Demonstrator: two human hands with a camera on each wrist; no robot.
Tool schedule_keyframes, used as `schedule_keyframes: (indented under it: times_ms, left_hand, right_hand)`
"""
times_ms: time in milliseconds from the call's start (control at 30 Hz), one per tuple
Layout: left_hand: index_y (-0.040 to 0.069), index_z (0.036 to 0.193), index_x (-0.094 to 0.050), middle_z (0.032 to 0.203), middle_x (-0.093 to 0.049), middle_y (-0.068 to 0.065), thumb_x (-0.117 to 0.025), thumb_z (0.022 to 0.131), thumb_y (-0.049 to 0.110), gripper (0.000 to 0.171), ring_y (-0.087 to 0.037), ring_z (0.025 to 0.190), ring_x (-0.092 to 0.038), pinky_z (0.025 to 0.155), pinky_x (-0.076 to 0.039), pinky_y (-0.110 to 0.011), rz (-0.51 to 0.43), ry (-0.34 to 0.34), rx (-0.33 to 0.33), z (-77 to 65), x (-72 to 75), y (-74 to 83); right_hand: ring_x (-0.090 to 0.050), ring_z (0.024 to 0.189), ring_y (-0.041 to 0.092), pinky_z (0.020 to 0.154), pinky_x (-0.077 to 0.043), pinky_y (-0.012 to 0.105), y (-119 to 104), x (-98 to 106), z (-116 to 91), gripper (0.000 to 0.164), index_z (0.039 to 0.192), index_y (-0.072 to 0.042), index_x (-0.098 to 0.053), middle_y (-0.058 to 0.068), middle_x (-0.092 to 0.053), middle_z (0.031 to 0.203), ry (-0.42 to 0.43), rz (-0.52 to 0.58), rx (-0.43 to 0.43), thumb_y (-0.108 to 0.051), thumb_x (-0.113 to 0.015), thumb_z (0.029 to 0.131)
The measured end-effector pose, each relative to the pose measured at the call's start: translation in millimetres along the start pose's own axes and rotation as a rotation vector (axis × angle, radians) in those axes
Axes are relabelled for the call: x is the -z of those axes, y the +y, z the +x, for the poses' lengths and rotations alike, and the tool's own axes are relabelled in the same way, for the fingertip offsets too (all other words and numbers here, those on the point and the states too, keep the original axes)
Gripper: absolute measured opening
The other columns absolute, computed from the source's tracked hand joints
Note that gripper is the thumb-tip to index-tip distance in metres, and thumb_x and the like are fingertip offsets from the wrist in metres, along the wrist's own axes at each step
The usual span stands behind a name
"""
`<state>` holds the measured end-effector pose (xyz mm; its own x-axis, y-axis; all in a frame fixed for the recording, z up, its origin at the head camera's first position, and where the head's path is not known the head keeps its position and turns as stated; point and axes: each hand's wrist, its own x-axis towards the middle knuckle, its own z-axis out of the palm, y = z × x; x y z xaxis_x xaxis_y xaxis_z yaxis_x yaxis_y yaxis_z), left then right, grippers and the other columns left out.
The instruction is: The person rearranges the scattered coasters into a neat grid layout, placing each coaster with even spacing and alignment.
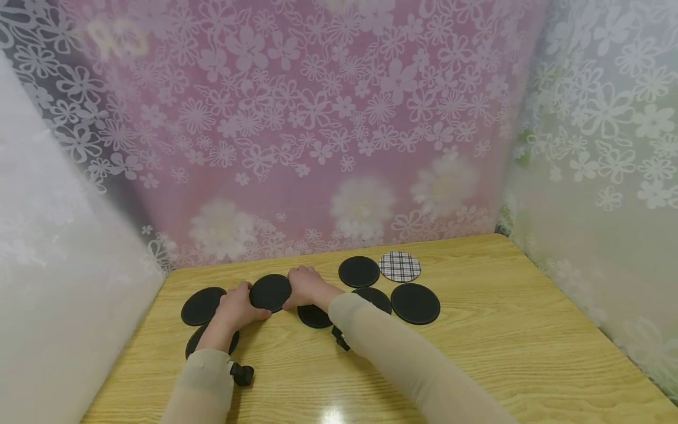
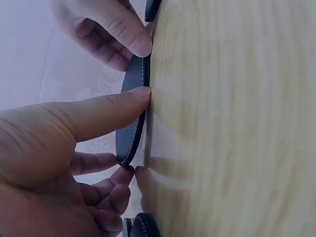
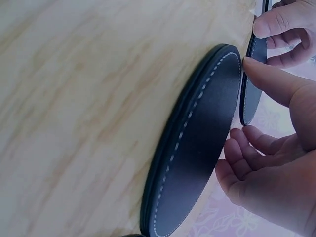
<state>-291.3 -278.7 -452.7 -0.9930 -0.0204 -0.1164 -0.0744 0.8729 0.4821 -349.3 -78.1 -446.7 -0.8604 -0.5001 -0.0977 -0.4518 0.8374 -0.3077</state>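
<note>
Between my two hands is a round black coaster (image 1: 271, 293) with pale stitching along its rim. My left hand (image 1: 236, 309) grips its left side, with the thumb on the near edge and the fingers behind, as the left wrist view shows. On the opposite side my right hand (image 1: 309, 288) holds the same coaster, its thumb at the rim. The left wrist view shows the coaster (image 2: 133, 76) slightly off the wooden table, with a shadow beneath. Another black coaster (image 3: 197, 138) lies close to my right hand, partly under the wrist in the head view.
Black coasters lie at the left (image 1: 201, 306) and beneath my left wrist. To the right are more black coasters (image 1: 415, 304), one partly hidden by my right sleeve, and a plaid coaster (image 1: 399, 267). Flowered curtains (image 1: 318, 118) enclose the back and sides of the table (image 1: 503, 341).
</note>
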Motion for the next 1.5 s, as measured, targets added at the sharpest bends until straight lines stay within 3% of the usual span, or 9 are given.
schedule_keyframes:
  times_ms: [300,633,1000,1500]
  left_hand:
    - [-0.013,0.158,-0.042,0.148,-0.054,-0.042,-0.092,0.092,0.036,0.097,-0.065,0.134,-0.05,0.111,-0.043,-0.073,-0.004,0.031,0.008,1.4,-10.4,0.7]
    - [-0.012,0.162,-0.038,0.153,-0.049,-0.043,-0.09,0.094,0.035,0.097,-0.065,0.14,-0.045,0.114,-0.039,-0.076,-0.023,0.069,-0.034,-1.3,-14.7,7.6]
    - [-0.012,0.162,-0.039,0.152,-0.05,-0.042,-0.091,0.094,0.034,0.097,-0.061,0.141,-0.048,0.114,-0.042,-0.072,-0.039,0.084,-0.069,-0.1,-9.3,27.3]
    - [-0.014,0.158,-0.044,0.146,-0.056,-0.04,-0.092,0.094,0.033,0.094,-0.057,0.136,-0.054,0.112,-0.046,-0.067,-0.007,0.105,-0.131,18.1,-19.5,55.6]
  right_hand:
    - [-0.063,0.131,0.033,0.112,-0.049,0.049,2.9,-1.3,-2.7,0.072,0.15,-0.009,-0.062,0.009,-0.07,0.14,0.009,0.05,-0.025,-0.04,-0.093,0.093]
    - [-0.064,0.131,0.032,0.111,-0.051,0.049,12.8,-2.9,-1.1,0.074,0.153,-0.01,-0.06,0.009,-0.068,0.143,0.052,0.05,-0.005,-0.039,-0.092,0.093]
    - [-0.066,0.129,0.029,0.11,-0.053,0.049,24.8,19.0,-11.6,0.073,0.156,-0.01,-0.058,0.008,-0.068,0.144,0.038,0.099,0.0,-0.037,-0.09,0.096]
    - [-0.071,0.118,0.028,0.101,-0.058,0.045,58.1,31.1,-19.5,0.072,0.155,-0.005,-0.056,0.013,-0.072,0.134,0.051,0.211,-0.013,-0.027,-0.091,0.096]
